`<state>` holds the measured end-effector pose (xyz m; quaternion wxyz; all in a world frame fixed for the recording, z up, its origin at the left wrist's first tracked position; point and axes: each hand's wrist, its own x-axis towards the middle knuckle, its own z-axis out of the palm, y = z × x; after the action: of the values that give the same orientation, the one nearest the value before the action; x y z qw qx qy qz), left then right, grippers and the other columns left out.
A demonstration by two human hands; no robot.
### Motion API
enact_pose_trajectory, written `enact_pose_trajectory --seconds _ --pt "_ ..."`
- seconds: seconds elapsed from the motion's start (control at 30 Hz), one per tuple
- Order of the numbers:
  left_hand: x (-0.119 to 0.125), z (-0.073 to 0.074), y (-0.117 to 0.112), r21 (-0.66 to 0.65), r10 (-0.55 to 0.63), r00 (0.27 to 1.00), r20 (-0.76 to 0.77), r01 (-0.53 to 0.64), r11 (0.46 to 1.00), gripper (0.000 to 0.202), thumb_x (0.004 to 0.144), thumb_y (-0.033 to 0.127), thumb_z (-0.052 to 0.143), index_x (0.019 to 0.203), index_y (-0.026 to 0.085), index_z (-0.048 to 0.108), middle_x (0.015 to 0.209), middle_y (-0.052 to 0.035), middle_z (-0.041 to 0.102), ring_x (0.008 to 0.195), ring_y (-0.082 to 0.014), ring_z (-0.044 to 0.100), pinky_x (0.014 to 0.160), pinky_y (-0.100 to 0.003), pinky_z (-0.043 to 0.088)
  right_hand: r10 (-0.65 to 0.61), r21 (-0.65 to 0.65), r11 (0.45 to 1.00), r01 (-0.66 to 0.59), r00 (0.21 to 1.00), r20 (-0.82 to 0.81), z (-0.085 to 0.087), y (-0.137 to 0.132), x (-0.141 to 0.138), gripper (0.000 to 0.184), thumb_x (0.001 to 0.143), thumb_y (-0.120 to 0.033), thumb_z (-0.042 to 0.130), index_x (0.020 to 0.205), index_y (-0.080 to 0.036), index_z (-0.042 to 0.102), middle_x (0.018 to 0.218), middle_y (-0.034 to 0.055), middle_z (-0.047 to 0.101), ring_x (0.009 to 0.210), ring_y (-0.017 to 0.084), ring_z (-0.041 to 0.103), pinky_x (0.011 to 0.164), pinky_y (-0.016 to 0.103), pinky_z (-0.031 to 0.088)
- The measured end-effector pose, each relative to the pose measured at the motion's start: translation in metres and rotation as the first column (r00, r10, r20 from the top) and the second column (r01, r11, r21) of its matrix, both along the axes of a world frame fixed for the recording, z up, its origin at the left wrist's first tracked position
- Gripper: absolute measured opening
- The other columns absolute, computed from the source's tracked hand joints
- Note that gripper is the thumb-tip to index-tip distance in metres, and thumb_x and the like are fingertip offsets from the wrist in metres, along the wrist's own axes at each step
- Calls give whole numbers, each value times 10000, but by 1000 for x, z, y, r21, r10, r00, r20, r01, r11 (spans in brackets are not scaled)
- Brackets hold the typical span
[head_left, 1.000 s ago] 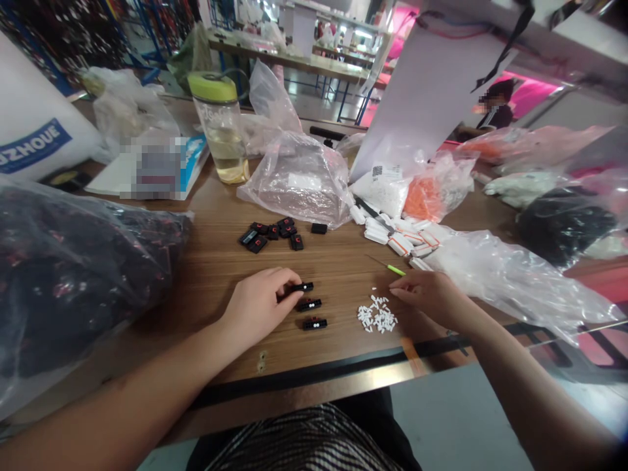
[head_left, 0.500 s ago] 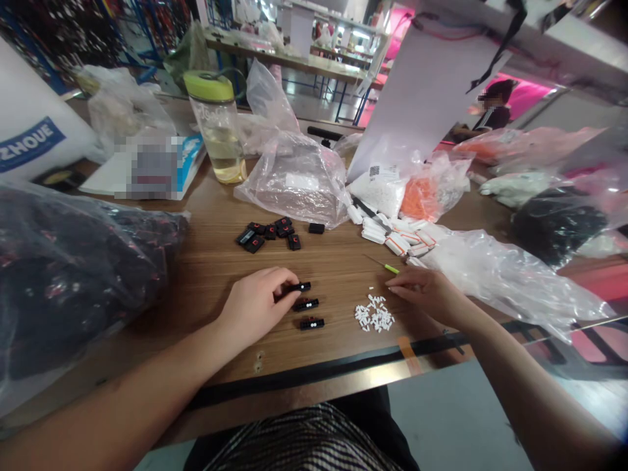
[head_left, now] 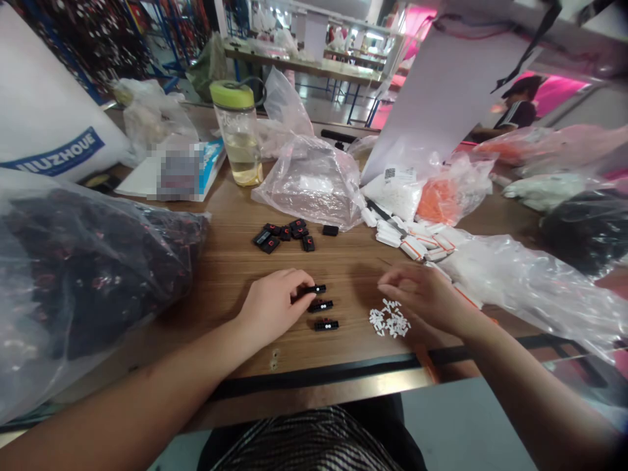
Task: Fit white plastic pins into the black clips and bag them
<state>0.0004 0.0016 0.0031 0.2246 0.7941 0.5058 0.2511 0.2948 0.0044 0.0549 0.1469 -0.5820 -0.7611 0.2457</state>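
Observation:
My left hand is closed, with thumb and forefinger pinching a small black connector housing that shows a white dot. Two similar housings, a middle one and a nearer one, lie in line below it, each with white dots on top. My right hand hovers with fingers drawn together over the far right side of a pile of tiny white pegs. Whatever its fingertips hold is too small or hidden to make out. A thin tool shaft shows just behind this hand; its handle is covered.
Several black housings with red parts and a lone black block lie farther back. White wrapped bundles and clear bags stand behind. A bottle is at back left, a large bag of black parts at left. A person sits far right.
My right hand has risen off the table and moved slightly left, now covering the tool's green handle. My left hand keeps its hold on the housing. The whole view has shifted a little.

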Motion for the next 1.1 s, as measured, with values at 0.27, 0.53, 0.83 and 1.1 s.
enact_pose_trajectory --seconds 0.27,0.53,0.83,1.1 --pt "-1 1 -3 -41 -12 999 30 14 999 56 867 241 659 923 242 658 828 38 666 717 -141 587 647 -267 413 413 163 903 -397 908 -74 -4 20 -90 78 911 -201 613 850 -192 662 903 41 655 893 178 577 886 367 446" --pt "-1 0 -3 -20 -12 1000 23 12 1000 49 857 230 664 904 235 652 846 27 668 738 -154 591 646 -272 411 440 181 881 -438 897 30 -13 23 -93 93 927 -207 594 857 -179 650 906 58 636 903 199 552 851 368 415" --pt "1 1 -3 -22 -9 1000 -1 9 1000 59 846 231 669 903 230 653 838 24 668 742 -161 593 649 -278 408 467 220 838 -499 865 184 -5 18 -96 176 951 -207 544 880 -187 704 897 47 686 879 193 565 807 353 352" --pt "0 -1 -2 -40 -4 999 32 5 999 119 829 206 677 939 247 665 875 27 687 754 -164 608 667 -282 436 501 222 807 -548 833 235 2 12 -93 215 923 -185 533 901 -218 745 890 31 717 874 193 605 826 372 360"
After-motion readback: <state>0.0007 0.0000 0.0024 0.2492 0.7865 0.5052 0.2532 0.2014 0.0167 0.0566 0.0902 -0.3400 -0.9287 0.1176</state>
